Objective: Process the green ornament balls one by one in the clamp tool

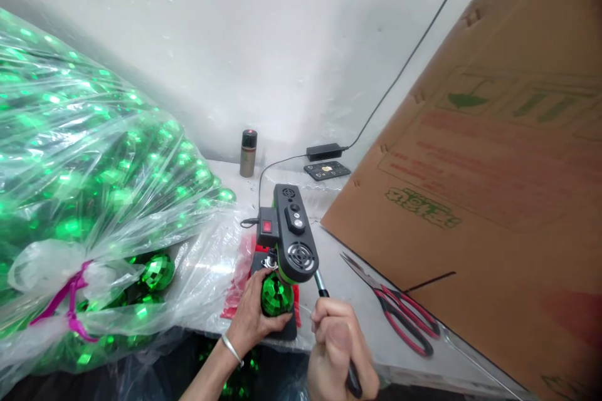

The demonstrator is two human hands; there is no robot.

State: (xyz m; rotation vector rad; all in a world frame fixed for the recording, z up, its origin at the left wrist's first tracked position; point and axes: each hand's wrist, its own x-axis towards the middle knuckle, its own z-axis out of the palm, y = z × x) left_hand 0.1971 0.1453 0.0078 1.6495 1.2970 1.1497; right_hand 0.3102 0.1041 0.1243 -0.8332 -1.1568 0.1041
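The left hand (pixel 254 316) is cupped around a green mirrored ball (pixel 276 295), holding it on the base of a small black press (pixel 288 235) that stands on the counter (pixel 357 307). The ball sits right under the press head, touching or nearly touching the metal tip above it. A silver bangle (pixel 232 349) circles the left wrist. The right hand (pixel 339 351) is closed in a fist around the press lever (pixel 324 293), a metal rod with a dark grip that slants down from the press toward the person.

A red switch shows on the side of the press, and a cable (pixel 263 178) runs from it back toward a black adapter (pixel 324 151) by the wall. Beside the adapter lies a small dark box (pixel 327 170), and further left stands a can (pixel 248 153). To the left of the press, a large clear bag (pixel 84 188) full of green balls is tied with a purple ribbon (pixel 70 301). To the right, red-handled pliers (pixel 395 307) lie on the counter, just beside a leaning cardboard sheet (pixel 493 169).
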